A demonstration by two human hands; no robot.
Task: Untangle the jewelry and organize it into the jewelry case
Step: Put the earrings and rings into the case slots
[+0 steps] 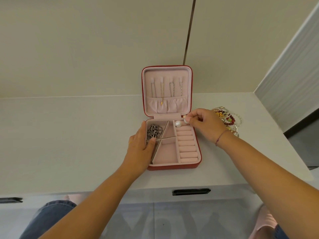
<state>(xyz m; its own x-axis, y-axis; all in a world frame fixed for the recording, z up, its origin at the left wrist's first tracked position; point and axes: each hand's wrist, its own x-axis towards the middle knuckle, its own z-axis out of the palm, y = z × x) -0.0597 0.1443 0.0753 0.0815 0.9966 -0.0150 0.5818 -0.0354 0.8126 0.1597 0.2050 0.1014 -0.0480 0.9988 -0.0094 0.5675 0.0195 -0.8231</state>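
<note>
A red jewelry case [172,167] with pink lining lies open on the white counter. Several chains [171,88] hang in its upright lid. A dark silver chain [154,131] fills the back left compartment. My left hand [140,145] rests on the case's left edge, thumb on a divider. My right hand [202,122] pinches a silver ring [186,120] over the far end of the ring rolls [187,144]. A big pearl [178,124] sits at the top of the rolls, close to the ring. A tangled pile of jewelry [227,119] lies right of the case, partly hidden by my right hand.
The counter [69,135] ends at a front edge with dark drawer handles [191,191] below. A wall stands behind the case, and a grey panel [290,80] closes off the right side. My knees show under the counter edge.
</note>
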